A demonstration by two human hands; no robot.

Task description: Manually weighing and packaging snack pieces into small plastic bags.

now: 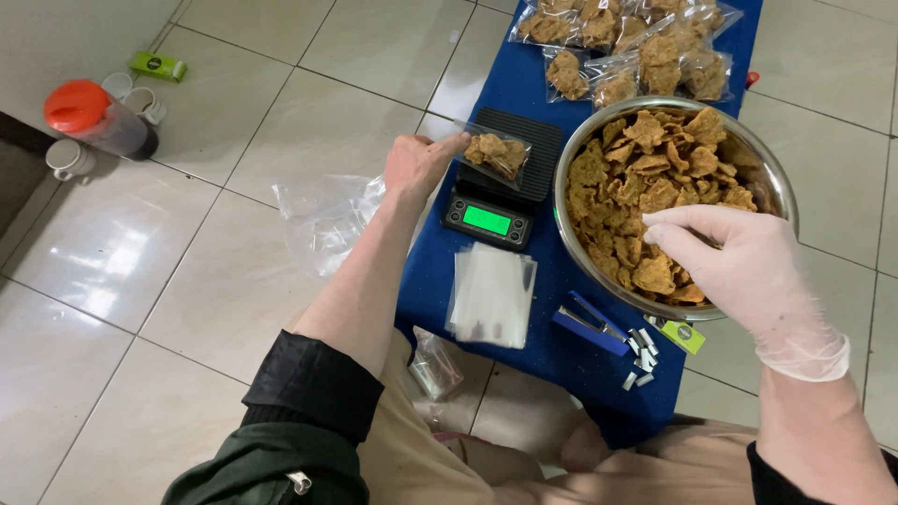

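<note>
- Left hand (418, 164), bare: fingertips pinch the mouth of a small clear bag of chips (499, 154), which sits on a black ribbed scale (505, 178) with green display.
- Right hand (739, 266), thin white glove: fingers curl loosely down into craggy golden-brown chips (645, 178) in a round shiny steel bowl (575, 234); whether they grip any, cannot tell.
- Blue cloth (561, 360) beneath; stack of flat clear bags (491, 295), blue stapler (589, 324) near.

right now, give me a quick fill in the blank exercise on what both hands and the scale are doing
1. The right hand, in a thin pale ____, reaches into the metal bowl of chips.
2. The bare left hand holds a small clear bag on the black ____.
3. The display glows ____.
4. A stack of empty bags lies on the ____ cloth.

Missing words: glove; scale; green; blue
</note>
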